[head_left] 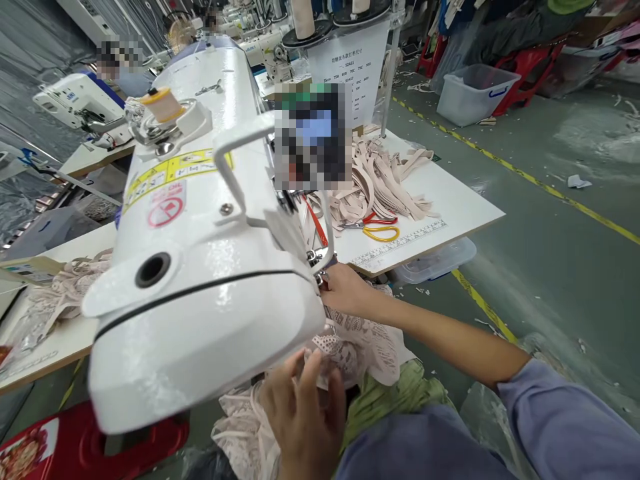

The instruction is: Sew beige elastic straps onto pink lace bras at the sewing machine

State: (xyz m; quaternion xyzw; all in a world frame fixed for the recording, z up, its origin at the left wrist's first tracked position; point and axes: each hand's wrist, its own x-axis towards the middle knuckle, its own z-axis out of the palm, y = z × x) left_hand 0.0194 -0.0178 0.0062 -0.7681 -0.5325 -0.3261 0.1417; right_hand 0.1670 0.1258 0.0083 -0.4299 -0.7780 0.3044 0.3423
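Observation:
A big white sewing machine (200, 253) fills the middle of the view and hides its needle area. My right hand (345, 290) reaches under the machine head at the table's front edge, fingers curled on pale pink lace fabric (365, 340). My left hand (300, 410) is lower, near my lap, with fingers pinching the same lace fabric just below the machine's end. The lace hangs down over my green-clad lap.
On the white table (450, 207) lie a pile of beige straps (385, 180) and yellow-and-red scissors (380, 230). More lace (60, 293) lies at the left. A clear bin (475, 93), red stools, and other sewing machines (85, 107) stand behind. A red stool (75, 447) sits lower left.

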